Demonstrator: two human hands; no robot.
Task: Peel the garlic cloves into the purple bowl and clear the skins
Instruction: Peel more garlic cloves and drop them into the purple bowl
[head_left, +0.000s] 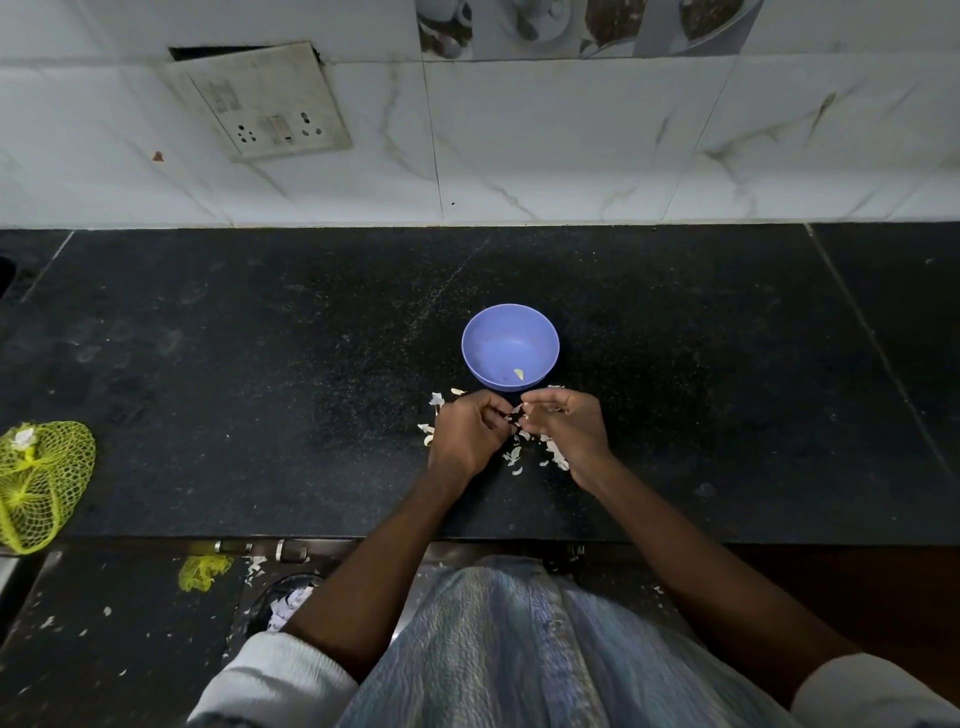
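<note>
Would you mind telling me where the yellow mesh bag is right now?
In the head view, the yellow mesh bag lies at the far left edge of the black counter, near its front edge, well left of the purple bowl and both hands.

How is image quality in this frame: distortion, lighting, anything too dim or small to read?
Head view: wide-angle bending curves the counter edge and wall tiles; light is dim and even, without glare; what the left hand and right hand pinch is too small to make out; bowl is sharp.
</note>
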